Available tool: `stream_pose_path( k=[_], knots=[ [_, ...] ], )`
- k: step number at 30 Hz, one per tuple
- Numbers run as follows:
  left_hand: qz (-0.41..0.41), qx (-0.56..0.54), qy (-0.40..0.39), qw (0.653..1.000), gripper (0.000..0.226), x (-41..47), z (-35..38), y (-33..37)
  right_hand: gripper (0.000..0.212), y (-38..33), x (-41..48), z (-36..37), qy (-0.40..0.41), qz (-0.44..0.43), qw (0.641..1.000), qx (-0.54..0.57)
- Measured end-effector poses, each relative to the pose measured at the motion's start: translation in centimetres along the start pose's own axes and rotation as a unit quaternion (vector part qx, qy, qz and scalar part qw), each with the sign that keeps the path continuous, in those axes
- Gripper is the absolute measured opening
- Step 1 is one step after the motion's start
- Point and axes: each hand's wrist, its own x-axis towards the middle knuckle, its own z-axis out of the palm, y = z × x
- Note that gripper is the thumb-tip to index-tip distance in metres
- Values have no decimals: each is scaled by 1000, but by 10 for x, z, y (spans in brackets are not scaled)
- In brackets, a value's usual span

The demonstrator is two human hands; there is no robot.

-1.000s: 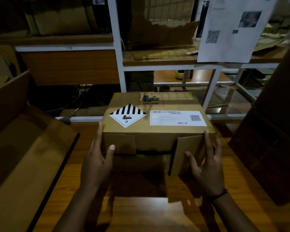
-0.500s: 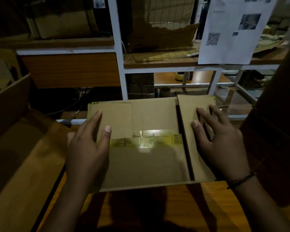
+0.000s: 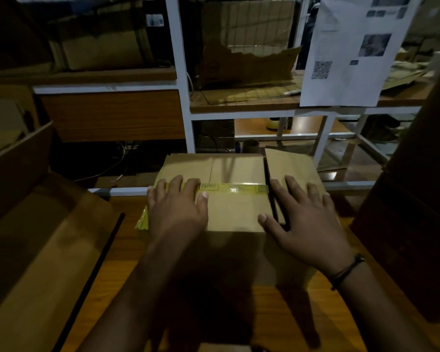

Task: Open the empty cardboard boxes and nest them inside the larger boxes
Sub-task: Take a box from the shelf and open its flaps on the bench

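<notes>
Two flat hands press the box [image 3: 236, 199] on the table [image 3: 315, 313]: the left hand [image 3: 175, 207] over its yellow tape [image 3: 234, 187], the right hand [image 3: 305, 224] on its side flap [image 3: 290, 166], fingers straight.

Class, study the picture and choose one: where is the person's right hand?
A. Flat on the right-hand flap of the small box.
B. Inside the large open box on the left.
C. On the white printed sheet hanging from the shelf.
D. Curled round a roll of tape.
A: the right hand lies flat, fingers spread, on the flap at the right of the small box.
</notes>
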Motion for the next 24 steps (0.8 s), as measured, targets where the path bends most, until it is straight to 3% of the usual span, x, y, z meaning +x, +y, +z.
stream_pose_path(
  k=[4,7,10,13,15,18,22,24],
  knots=[
    [-57,7,7,998,49,8,1,11,63,12,2,1,72,-55,991,98],
    [-53,-1,17,998,47,7,5,9,65,27,-1,3,218,-81,942,241],
    [-53,-6,19,998,46,9,7,5,66,46,-1,-8,365,-22,896,253],
    [-57,-12,21,998,45,9,8,6,81,68,-3,-13,437,57,867,234],
    [-57,-19,24,998,44,9,9,4,84,77,-5,-13,428,120,887,129],
    [-58,-26,39,997,43,8,10,3,70,78,-6,-11,343,208,915,-39],
    [-65,-26,46,997,44,8,11,4,55,74,-3,-2,256,233,932,-107],
    [-61,-24,51,997,44,8,13,4,58,74,4,4,178,252,943,-122]
  ],
)
